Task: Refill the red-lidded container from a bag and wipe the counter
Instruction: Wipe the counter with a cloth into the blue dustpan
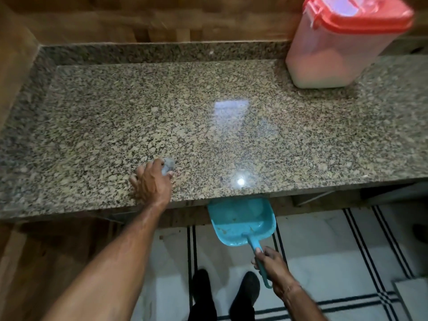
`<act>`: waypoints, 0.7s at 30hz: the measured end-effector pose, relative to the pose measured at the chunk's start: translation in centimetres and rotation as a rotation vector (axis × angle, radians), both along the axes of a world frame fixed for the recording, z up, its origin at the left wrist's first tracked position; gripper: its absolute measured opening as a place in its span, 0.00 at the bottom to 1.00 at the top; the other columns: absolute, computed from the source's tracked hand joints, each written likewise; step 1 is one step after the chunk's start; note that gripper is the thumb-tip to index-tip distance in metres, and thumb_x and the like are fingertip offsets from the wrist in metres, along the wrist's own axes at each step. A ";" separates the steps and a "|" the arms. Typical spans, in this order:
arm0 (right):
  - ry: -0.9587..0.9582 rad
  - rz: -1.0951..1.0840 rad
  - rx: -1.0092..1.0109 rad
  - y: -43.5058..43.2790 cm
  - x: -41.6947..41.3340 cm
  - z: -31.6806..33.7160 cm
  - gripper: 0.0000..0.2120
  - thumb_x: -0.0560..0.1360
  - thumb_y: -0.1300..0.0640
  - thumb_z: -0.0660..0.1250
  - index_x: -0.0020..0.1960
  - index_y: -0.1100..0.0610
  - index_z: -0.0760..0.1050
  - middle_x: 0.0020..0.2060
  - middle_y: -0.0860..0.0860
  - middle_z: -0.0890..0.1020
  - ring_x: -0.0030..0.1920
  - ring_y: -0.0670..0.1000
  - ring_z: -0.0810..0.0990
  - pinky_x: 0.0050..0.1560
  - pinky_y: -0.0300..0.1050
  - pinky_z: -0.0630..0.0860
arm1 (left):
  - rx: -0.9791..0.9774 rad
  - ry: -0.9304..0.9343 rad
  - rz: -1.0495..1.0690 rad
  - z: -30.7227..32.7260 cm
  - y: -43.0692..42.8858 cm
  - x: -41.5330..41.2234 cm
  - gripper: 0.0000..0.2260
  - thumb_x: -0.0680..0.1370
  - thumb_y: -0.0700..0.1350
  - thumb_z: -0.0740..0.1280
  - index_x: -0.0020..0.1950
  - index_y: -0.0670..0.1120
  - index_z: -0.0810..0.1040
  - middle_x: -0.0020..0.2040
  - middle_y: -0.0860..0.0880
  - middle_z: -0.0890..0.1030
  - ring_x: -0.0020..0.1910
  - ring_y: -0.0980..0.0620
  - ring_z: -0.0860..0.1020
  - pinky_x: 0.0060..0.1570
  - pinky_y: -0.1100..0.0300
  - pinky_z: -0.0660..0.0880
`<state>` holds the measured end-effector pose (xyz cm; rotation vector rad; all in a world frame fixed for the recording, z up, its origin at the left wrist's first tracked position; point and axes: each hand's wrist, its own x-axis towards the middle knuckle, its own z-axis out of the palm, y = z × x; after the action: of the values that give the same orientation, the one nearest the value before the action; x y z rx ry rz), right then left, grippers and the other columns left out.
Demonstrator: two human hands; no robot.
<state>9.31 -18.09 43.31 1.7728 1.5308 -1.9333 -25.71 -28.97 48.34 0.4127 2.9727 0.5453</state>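
The red-lidded container (338, 42) stands at the back right of the speckled granite counter (208, 126), its lid on and pale contents inside. My left hand (151, 181) presses a small grey cloth (168, 165) flat on the counter near the front edge. My right hand (273, 267) grips the handle of a turquoise dustpan (240, 221), held just below the counter's front edge with its mouth tucked under the rim. No bag is in view.
Wooden panelling rises behind the counter and along its left side. Below lies a white tiled floor (335, 262) with dark stripes. My two dark shoes (224, 290) stand close to the counter base.
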 end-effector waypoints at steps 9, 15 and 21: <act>0.002 -0.048 0.024 1.1 2.0 0.5 0.10 0.83 0.57 0.64 0.49 0.62 0.76 0.35 0.56 0.81 0.37 0.51 0.76 0.40 0.44 0.72 | 0.171 -0.128 0.066 0.3 2.0 -1.0 0.17 0.80 0.50 0.69 0.69 0.55 0.73 0.61 0.43 0.77 0.51 0.46 0.76 0.43 0.55 0.72; 0.008 -0.090 0.043 2.5 3.7 -0.1 0.13 0.83 0.57 0.64 0.55 0.68 0.76 0.37 0.56 0.80 0.37 0.52 0.76 0.43 0.47 0.73 | 0.134 -0.108 -0.054 -0.4 7.2 5.8 0.17 0.82 0.45 0.66 0.70 0.57 0.72 0.63 0.49 0.77 0.45 0.50 0.76 0.38 0.57 0.76; 0.037 -0.068 0.004 4.9 5.4 -0.6 0.11 0.83 0.57 0.63 0.55 0.66 0.76 0.35 0.55 0.81 0.33 0.48 0.75 0.38 0.43 0.72 | 0.403 -0.410 -0.294 0.3 16.5 13.4 0.11 0.80 0.54 0.67 0.62 0.60 0.74 0.59 0.53 0.80 0.45 0.49 0.81 0.41 0.53 0.82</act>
<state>14.72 -13.18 42.68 1.8247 1.5058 -2.0060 -12.27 -12.45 48.68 0.6629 2.3532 1.0485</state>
